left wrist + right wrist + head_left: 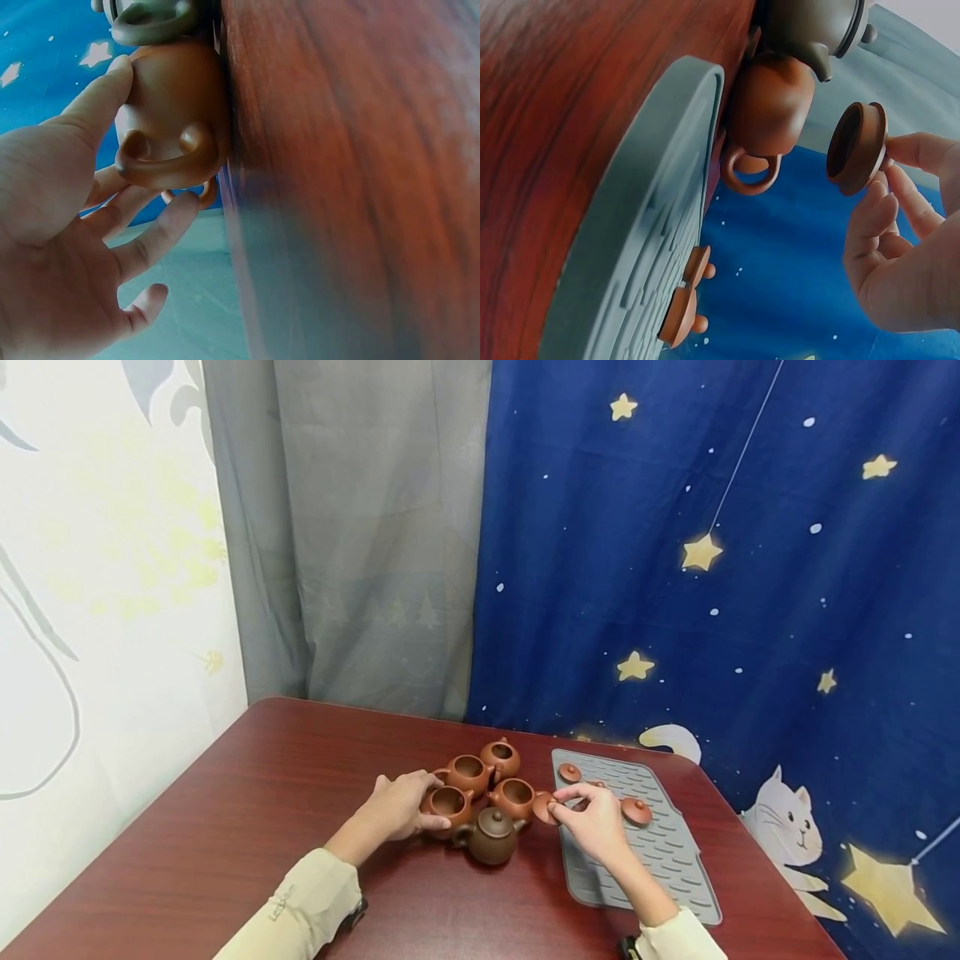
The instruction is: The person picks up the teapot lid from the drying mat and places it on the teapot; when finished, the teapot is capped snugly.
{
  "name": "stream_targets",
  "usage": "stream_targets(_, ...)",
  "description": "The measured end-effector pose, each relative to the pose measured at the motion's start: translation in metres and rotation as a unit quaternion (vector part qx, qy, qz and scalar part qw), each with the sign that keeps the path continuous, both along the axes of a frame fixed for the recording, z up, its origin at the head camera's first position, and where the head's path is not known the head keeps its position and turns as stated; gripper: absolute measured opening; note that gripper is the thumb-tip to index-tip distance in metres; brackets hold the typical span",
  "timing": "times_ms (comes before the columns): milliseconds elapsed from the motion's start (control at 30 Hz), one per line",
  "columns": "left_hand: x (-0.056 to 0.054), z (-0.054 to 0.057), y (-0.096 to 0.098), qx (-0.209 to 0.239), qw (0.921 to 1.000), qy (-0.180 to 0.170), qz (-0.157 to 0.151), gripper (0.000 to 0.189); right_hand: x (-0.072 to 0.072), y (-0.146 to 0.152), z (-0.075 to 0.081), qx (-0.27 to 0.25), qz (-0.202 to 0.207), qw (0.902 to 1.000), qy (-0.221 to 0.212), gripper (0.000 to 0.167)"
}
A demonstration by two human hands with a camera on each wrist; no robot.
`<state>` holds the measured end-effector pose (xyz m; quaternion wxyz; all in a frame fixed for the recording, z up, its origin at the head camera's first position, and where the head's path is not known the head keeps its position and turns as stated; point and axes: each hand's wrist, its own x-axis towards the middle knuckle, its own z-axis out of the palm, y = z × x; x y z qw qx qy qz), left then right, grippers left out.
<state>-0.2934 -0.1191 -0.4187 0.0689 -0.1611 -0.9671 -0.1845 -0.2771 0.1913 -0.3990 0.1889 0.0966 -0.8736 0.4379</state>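
My left hand [397, 807] holds a lidless reddish-brown clay teapot [176, 97] from the side; its thumb lies against the body and other fingers reach behind it near the handle. Between thumb and fingers, my right hand [597, 825] pinches a reddish clay lid [865, 150] by its knob. That lid is raised and tilted, its hollow underside showing in the right wrist view. Just left of it stands another open reddish teapot [516, 797]. A dark brown teapot [492, 841] with its lid on stands in front, between the hands.
Two more lidless teapots [468, 775] [501, 760] stand close behind. A grey ridged mat [678, 868] lies on the right of the reddish wooden table [225, 827]. On the mat rest lids [636, 811] [570, 772], one partly hidden by my right hand. Curtains hang beyond the table.
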Motion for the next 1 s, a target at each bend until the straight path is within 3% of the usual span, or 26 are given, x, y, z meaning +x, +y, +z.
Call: stream_targets(1000,0.000,0.000,0.000,0.001,1.0000,0.000,0.003,0.065,-0.002,-0.025,0.000,-0.019,0.034,0.9992,-0.005,0.010)
